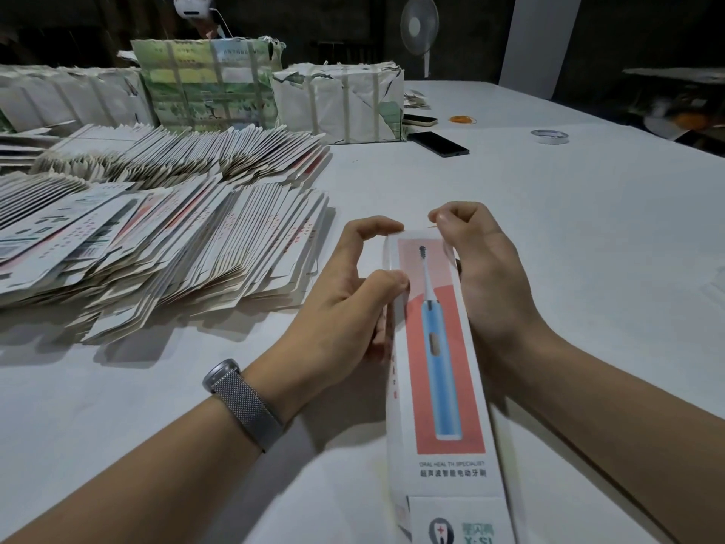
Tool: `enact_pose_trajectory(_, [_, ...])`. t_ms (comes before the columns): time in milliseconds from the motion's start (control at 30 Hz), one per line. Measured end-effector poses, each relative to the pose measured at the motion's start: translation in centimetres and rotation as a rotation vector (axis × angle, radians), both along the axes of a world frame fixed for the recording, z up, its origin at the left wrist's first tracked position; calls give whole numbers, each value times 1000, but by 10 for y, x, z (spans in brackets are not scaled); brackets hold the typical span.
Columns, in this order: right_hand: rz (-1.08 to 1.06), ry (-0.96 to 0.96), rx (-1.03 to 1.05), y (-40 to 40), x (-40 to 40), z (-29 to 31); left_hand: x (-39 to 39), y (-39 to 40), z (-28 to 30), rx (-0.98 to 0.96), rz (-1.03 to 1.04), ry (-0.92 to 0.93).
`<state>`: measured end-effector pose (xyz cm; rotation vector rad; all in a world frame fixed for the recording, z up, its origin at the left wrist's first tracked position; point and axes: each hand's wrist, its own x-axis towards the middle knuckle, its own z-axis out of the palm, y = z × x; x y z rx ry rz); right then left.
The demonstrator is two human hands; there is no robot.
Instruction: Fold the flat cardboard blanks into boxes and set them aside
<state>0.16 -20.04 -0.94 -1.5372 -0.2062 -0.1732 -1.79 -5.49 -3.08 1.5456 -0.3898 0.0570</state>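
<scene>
Lower centre of the frame: one toothbrush box (439,386), already opened into a long sleeve, runs from the bottom edge up toward mid-frame, printed face up. The left hand (353,304) curls round its left edge, thumb pressed to the face and forefinger hooked over the far end. The right hand (482,268) grips the right edge, its fingers pinching at the far end flap, which is largely hidden behind them. Judgement: the far end is being closed; uneven pressure from the thumb could crease the printed panel, and a flap forced off its score line could tear or fail to tuck. Left of centre, fanned piles of flat blanks (164,245) lie close to the left forearm; a careless sweep of the elbow could spill them. Farther, in the upper part of the frame, wrapped bundles (341,100), a phone (439,144) and a tape roll (549,136) lie well apart on the table (588,229), presenting no evident hazard.
</scene>
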Motion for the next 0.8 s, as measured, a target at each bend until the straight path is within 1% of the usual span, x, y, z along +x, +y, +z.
enact_pose_trajectory(133, [0,-30,-21,0,-2,1,0,1,-2,6,-13,-36])
enact_pose_trajectory(367, [-30,79,55,-1,-1,-1,1,0,-6,25,-31,-27])
enact_pose_trajectory(567, [-23,79,39,-1,0,-2,2,0,-8,20,-1,-41])
enact_pose_trajectory(800, [-69,85,-8,-2,2,-1,2,-1,-10,49,4,-48])
